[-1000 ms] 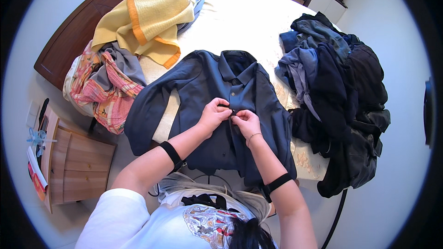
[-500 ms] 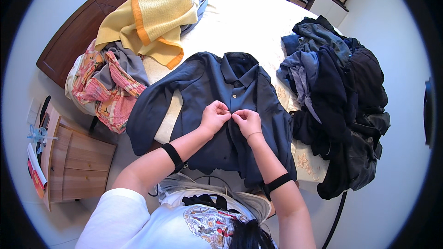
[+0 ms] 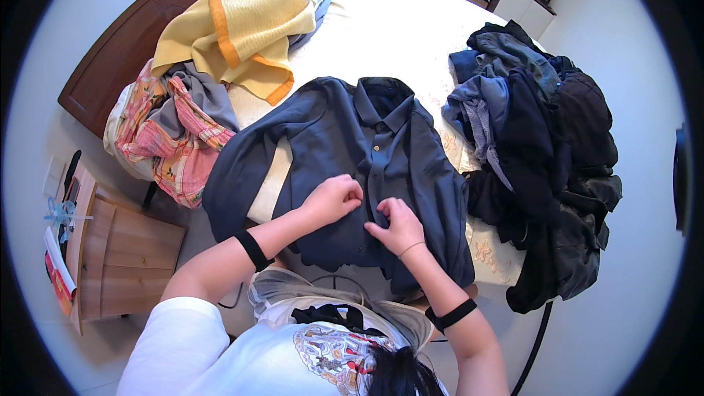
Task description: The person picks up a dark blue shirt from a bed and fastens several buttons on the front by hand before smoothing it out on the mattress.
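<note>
A dark navy long-sleeved shirt [image 3: 330, 139] lies front up over the near edge of the bed, its collar pointing away from me. Light buttons run down its front, and the upper part of the front is drawn together. Over the middle of the front, my left hand [image 3: 334, 199] has its fingers curled together beside the button edge; whether cloth is pinched in them is hidden. Just to the right and a little nearer, my right hand [image 3: 400, 227] is over the shirt with thumb and fingers apart, holding nothing.
A heap of dark clothes [image 3: 543, 125] covers the bed's right side. To the left lie a yellow blanket [image 3: 249, 29] with an orange border and pink patterned bedding [image 3: 194, 154]. A wooden bedside cabinet [image 3: 136, 249] stands at the lower left, the headboard [image 3: 110, 59] behind.
My hands have moved apart and slightly down the shirt front, away from the spot where their fingertips met. The right thumb and fingers have opened.
</note>
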